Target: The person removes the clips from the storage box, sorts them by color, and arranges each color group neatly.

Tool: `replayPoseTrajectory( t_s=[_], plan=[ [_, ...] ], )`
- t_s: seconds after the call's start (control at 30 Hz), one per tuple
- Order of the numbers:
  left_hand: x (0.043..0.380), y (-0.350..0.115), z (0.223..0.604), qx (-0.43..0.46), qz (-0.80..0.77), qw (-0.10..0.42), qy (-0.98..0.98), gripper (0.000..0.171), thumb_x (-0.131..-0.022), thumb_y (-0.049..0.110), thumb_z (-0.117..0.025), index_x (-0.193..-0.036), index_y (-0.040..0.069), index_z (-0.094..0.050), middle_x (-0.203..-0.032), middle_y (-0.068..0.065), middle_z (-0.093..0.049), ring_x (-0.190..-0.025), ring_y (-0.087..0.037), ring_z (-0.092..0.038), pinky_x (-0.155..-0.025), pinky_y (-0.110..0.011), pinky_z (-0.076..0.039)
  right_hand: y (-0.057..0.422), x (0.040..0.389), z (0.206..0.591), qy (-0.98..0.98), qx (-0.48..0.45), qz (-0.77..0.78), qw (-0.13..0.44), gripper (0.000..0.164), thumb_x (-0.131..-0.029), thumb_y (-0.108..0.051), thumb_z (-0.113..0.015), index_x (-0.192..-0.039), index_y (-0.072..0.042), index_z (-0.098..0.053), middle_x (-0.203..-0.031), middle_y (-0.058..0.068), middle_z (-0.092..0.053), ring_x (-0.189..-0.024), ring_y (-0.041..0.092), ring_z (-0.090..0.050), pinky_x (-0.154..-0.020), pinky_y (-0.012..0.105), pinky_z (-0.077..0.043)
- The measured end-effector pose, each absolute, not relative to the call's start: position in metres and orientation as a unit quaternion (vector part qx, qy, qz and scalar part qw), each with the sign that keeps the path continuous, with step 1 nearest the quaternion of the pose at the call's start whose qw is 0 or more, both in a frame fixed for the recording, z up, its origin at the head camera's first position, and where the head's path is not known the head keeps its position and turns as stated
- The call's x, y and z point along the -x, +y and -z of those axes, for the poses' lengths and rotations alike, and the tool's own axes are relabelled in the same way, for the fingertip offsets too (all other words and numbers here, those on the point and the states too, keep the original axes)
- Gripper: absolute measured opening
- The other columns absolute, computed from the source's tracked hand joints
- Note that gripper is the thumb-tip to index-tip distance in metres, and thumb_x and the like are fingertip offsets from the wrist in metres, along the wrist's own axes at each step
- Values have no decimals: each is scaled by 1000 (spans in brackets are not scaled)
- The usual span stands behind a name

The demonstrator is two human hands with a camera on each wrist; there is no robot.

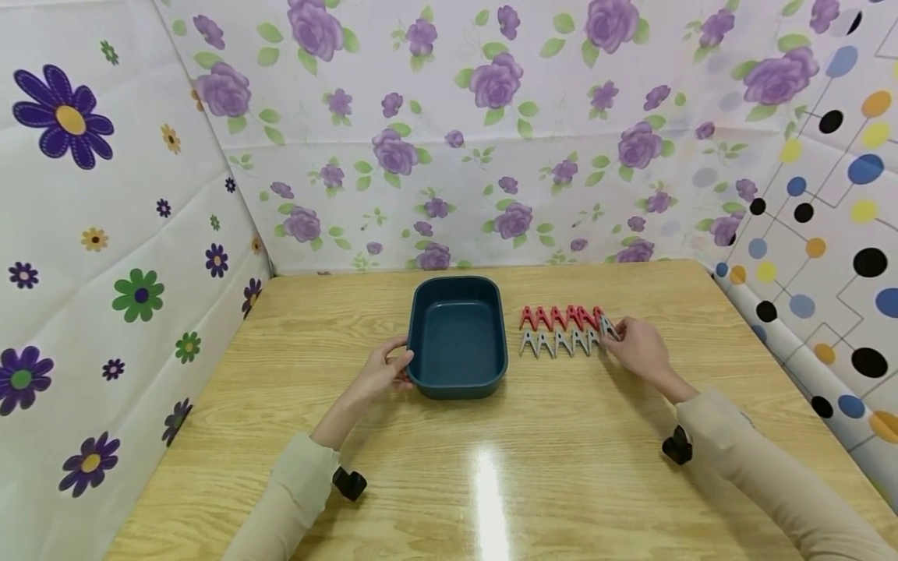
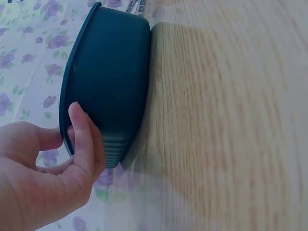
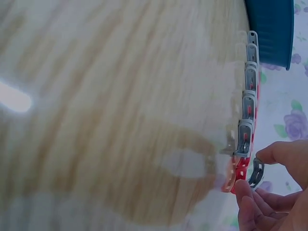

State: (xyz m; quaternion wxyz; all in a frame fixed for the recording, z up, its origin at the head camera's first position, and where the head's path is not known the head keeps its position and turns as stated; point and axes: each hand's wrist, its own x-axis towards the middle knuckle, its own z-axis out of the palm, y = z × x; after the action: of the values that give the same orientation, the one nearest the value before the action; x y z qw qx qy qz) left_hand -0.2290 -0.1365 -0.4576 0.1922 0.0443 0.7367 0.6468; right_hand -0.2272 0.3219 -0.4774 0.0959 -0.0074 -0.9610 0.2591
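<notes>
A dark teal plastic basin [image 1: 457, 391] stands on the wooden table. My left hand [image 1: 382, 374] grips its left rim, with thumb at the rim and fingers against the outer wall [image 2: 106, 72]. To the basin's right is a row of several red clothespins [image 1: 557, 317], with a row of several grey clothespins [image 1: 561, 343] in front of it. At the right end of these rows my right hand [image 1: 640, 351] pinches one grey clothespin [image 3: 257, 174] between thumb and fingers, raised off the table. A red clothespin [image 3: 240, 169] is just beside it.
The light wooden table [image 1: 561, 467] spreads out around the basin and rows. Behind it hangs a cloth with purple flowers [image 1: 491, 156]; patterned cloths also border the left and right sides. Black wrist cameras [image 1: 349, 483] sit on both sleeves.
</notes>
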Motion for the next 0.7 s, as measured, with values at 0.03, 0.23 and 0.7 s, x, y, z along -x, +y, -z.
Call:
replayPoseTrajectory(
  t_s=[0.03,0.23,0.7],
  plan=[
    [229,-136,457,-43,-646,192,737,49,-103,14,-47,-148,1,-32,-76,-5,-65,-62,-12,-59,-62,-25,-55,323,226,478,-961,7,-258,95,33,-88,-25,-68,-96,7,-63,-71,14,-63,-56,19,-50,-50,28,-38],
    [228,-136,457,-34,-642,192,741,49,-103,16,-47,-148,3,-33,-82,-11,-68,-64,-14,-61,-65,-27,-55,326,224,480,-962,15,-260,84,34,-90,-28,-66,-96,6,-63,-67,12,-62,-53,16,-49,-47,27,-38],
    [226,-136,456,-38,-637,195,745,50,-103,18,-47,-149,3,-32,-82,-10,-67,-65,-14,-61,-66,-29,-55,327,219,484,-963,6,-261,70,34,-92,-26,-65,-67,-7,-52,-46,-4,-35,-41,10,-29,-40,25,-25]
  ],
)
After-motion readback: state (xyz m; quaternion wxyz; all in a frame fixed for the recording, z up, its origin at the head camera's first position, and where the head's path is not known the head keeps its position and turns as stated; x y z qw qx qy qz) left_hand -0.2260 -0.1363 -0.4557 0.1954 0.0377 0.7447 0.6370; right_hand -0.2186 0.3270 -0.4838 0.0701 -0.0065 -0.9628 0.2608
